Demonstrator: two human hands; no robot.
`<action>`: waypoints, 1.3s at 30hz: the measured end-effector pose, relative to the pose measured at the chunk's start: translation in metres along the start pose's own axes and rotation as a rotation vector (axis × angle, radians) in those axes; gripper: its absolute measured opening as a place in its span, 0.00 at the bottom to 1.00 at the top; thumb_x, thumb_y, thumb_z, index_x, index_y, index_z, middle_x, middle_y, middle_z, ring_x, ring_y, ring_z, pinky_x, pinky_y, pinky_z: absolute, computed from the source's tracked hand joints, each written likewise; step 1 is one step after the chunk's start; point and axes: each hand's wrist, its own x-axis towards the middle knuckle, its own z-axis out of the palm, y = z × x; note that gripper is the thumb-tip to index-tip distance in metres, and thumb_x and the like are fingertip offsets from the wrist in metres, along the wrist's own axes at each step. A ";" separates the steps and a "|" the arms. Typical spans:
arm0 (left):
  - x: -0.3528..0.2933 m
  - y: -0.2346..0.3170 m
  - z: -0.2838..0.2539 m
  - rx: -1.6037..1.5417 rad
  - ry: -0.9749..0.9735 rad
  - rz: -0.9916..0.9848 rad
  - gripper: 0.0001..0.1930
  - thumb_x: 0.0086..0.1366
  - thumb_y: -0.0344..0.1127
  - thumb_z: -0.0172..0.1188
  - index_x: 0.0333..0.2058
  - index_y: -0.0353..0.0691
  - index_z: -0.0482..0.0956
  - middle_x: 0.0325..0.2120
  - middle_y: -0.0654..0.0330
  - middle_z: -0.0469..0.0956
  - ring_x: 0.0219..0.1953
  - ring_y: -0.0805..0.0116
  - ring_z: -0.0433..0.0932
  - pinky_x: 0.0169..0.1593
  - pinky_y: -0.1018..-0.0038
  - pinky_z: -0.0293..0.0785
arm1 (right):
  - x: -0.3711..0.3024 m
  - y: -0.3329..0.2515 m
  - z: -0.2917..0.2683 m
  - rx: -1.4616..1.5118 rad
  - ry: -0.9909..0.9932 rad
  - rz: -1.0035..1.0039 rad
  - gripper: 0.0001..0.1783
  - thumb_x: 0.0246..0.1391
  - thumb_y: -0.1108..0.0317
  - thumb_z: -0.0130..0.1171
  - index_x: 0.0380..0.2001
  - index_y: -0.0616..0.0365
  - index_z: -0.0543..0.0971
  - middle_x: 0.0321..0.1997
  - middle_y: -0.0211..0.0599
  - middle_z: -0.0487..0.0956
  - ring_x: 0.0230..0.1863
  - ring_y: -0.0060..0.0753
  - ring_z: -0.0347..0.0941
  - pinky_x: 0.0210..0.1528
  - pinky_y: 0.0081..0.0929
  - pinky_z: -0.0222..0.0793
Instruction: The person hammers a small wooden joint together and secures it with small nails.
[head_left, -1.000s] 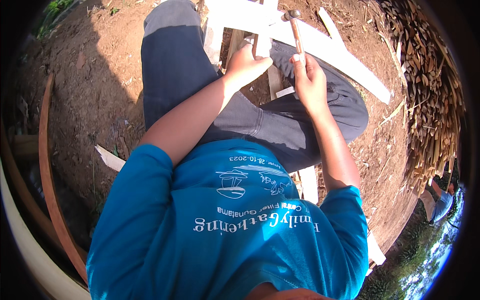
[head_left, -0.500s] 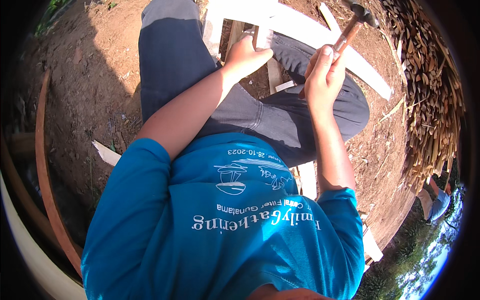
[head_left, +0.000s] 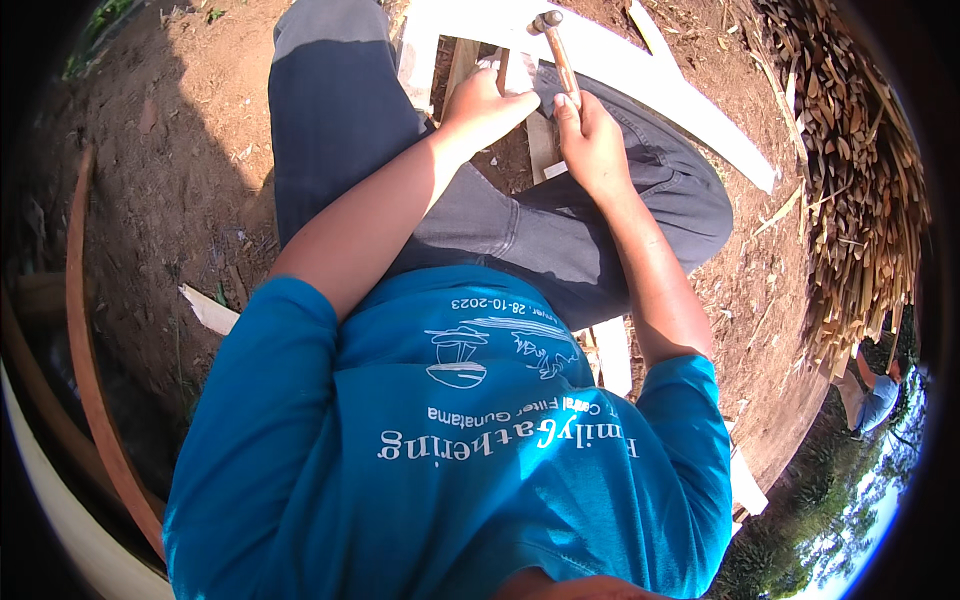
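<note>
My right hand (head_left: 597, 145) is closed around the wooden handle of a hammer (head_left: 564, 68). The metal head points away from me, over a long pale board (head_left: 690, 105) bright in the sun. Just left of it, my left hand (head_left: 485, 112) is closed at a short wooden piece (head_left: 518, 72), thumb stretched along its near end; some fingertips are hidden. A wooden strip (head_left: 462, 68) lies beyond that hand, and another narrow strip (head_left: 543, 145) shows between my legs.
I sit on bare soil with my legs (head_left: 335, 110) around the work. A large stack of split wood (head_left: 865, 190) stands at right. Curved planks (head_left: 88, 350) lie at far left. Another person (head_left: 875, 400) is at the far right edge, near greenery.
My right hand has brought the hammer left and a little lower, closer to my left hand, and its head now tilts to the left. My left hand stays at the wooden piece.
</note>
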 end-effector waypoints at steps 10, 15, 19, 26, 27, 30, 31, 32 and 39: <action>-0.005 0.008 0.000 0.091 0.079 -0.006 0.13 0.62 0.35 0.63 0.41 0.32 0.81 0.31 0.58 0.85 0.32 0.72 0.84 0.37 0.75 0.79 | 0.000 -0.005 -0.005 0.205 0.074 0.122 0.14 0.69 0.60 0.55 0.38 0.62 0.78 0.25 0.37 0.77 0.30 0.29 0.75 0.37 0.31 0.71; 0.006 -0.018 -0.002 0.075 0.112 0.010 0.13 0.62 0.38 0.63 0.39 0.33 0.80 0.30 0.60 0.84 0.31 0.75 0.83 0.36 0.75 0.78 | -0.003 -0.070 -0.059 0.729 0.390 -0.168 0.22 0.75 0.55 0.44 0.27 0.56 0.68 0.17 0.22 0.66 0.16 0.11 0.60 0.21 0.15 0.59; 0.004 -0.019 0.014 0.060 0.070 0.032 0.13 0.61 0.38 0.63 0.38 0.33 0.80 0.29 0.61 0.84 0.31 0.75 0.82 0.36 0.75 0.78 | 0.009 0.021 0.005 0.000 0.015 0.071 0.17 0.71 0.59 0.52 0.38 0.65 0.74 0.29 0.56 0.79 0.31 0.52 0.78 0.37 0.43 0.71; 0.004 -0.003 -0.002 0.055 0.043 0.054 0.12 0.61 0.37 0.62 0.40 0.36 0.81 0.29 0.61 0.83 0.30 0.75 0.81 0.36 0.75 0.78 | -0.003 -0.021 -0.008 0.347 0.254 -0.017 0.15 0.73 0.58 0.51 0.33 0.57 0.72 0.21 0.22 0.68 0.23 0.13 0.61 0.26 0.20 0.61; 0.004 -0.004 -0.001 0.030 0.027 0.057 0.13 0.61 0.37 0.63 0.40 0.36 0.81 0.29 0.60 0.83 0.30 0.75 0.81 0.36 0.75 0.78 | -0.001 -0.015 0.000 0.178 0.178 0.020 0.16 0.73 0.58 0.53 0.33 0.59 0.73 0.22 0.24 0.69 0.23 0.14 0.61 0.27 0.22 0.62; 0.010 -0.008 -0.001 -0.002 0.014 0.044 0.14 0.61 0.37 0.63 0.41 0.34 0.80 0.31 0.60 0.83 0.30 0.74 0.81 0.36 0.75 0.78 | 0.006 -0.001 0.000 0.143 0.074 0.135 0.16 0.69 0.58 0.57 0.36 0.62 0.78 0.24 0.38 0.76 0.30 0.28 0.74 0.37 0.31 0.71; 0.009 -0.004 -0.002 0.014 0.037 0.012 0.14 0.61 0.37 0.63 0.41 0.34 0.80 0.32 0.59 0.83 0.31 0.74 0.81 0.37 0.75 0.78 | 0.006 -0.012 -0.011 0.251 0.156 0.092 0.16 0.69 0.58 0.56 0.36 0.62 0.78 0.23 0.35 0.76 0.30 0.26 0.74 0.37 0.31 0.71; 0.004 -0.007 -0.002 0.029 0.064 -0.034 0.14 0.61 0.37 0.63 0.41 0.33 0.80 0.32 0.59 0.84 0.31 0.74 0.81 0.37 0.75 0.78 | 0.007 -0.032 -0.028 0.390 0.278 0.004 0.18 0.72 0.57 0.53 0.32 0.61 0.76 0.20 0.28 0.73 0.25 0.20 0.71 0.30 0.23 0.68; 0.002 -0.001 0.003 0.006 0.008 0.048 0.14 0.61 0.39 0.63 0.40 0.33 0.82 0.31 0.59 0.84 0.32 0.75 0.82 0.39 0.76 0.78 | 0.007 0.018 0.009 -0.084 0.002 0.051 0.17 0.70 0.58 0.53 0.37 0.64 0.75 0.21 0.36 0.72 0.27 0.34 0.73 0.35 0.37 0.71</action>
